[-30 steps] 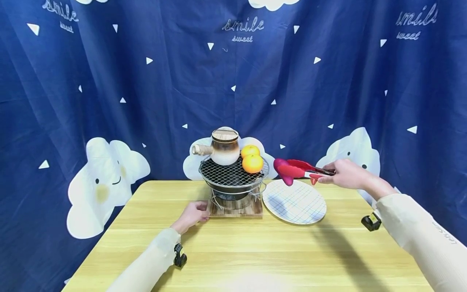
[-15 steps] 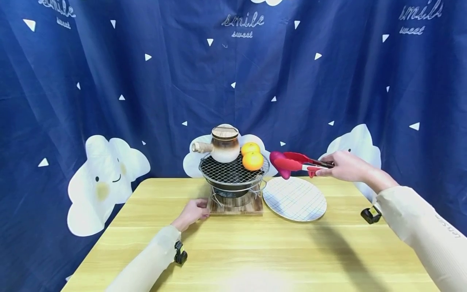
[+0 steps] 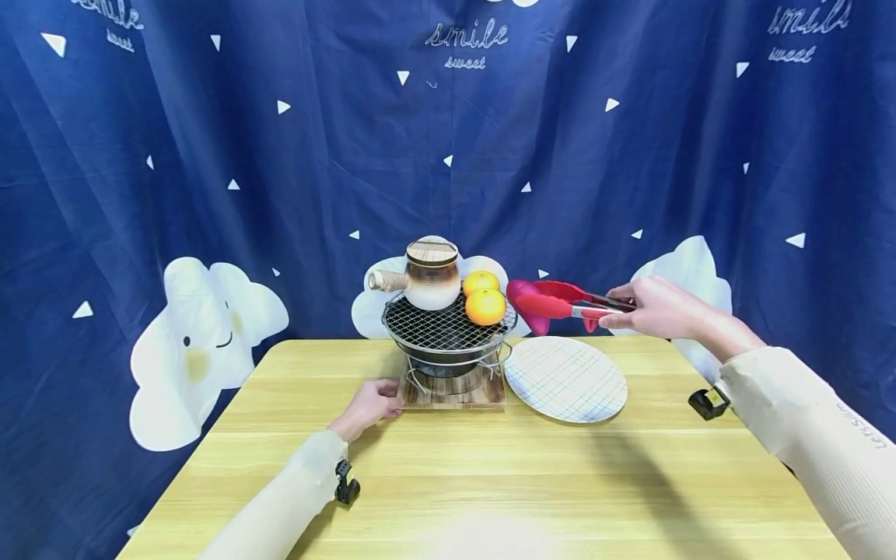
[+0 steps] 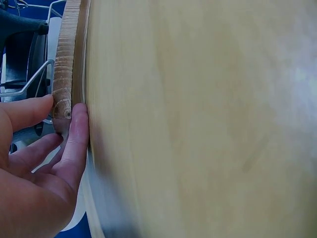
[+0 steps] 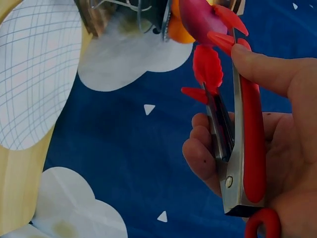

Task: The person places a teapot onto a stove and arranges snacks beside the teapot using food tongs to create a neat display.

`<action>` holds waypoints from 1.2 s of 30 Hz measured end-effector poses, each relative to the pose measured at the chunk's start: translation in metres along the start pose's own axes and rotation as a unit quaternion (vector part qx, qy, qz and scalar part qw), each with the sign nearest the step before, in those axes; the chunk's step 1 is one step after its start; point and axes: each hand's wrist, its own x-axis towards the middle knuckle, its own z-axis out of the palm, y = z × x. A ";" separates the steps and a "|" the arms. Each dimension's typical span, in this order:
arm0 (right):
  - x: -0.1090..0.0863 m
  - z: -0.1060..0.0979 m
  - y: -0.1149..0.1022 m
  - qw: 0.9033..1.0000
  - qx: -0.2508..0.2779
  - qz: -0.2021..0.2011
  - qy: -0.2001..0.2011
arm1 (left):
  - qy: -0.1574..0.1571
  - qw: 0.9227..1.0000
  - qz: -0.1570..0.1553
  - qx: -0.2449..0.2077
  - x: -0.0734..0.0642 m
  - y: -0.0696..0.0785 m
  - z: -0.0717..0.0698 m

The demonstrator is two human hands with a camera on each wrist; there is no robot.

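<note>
In the head view my right hand (image 3: 661, 307) grips red-tipped tongs (image 3: 560, 303). Their red heads clasp a smooth purple-red, elongated item (image 3: 521, 295) shaped like a sweet potato, held in the air beside the grill's right rim. The right wrist view shows the thumb on one arm of the tongs (image 5: 247, 134) and fingers round the other. My left hand (image 3: 371, 404) pinches the front left corner of the wooden base board (image 4: 62, 74), thumb on one face and fingers on the other. Above the board stands a round grill with a black mesh (image 3: 441, 330).
A lidded clay pot (image 3: 432, 284) with a side handle stands on the mesh, beside two oranges (image 3: 485, 307). Right of the grill lies a checked white plate (image 3: 567, 381). A blue curtain (image 3: 448, 117) hangs behind the wooden table (image 3: 448, 474).
My right hand has moved left and slightly up, bringing the tongs and the purple-red item closer to the grill's edge. The left hand keeps its hold on the board's corner.
</note>
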 end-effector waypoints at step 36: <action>0.042 0.001 -0.056 0.998 -0.025 -0.061 -0.015 | 0.007 1.000 -0.003 0.004 0.004 0.000 0.002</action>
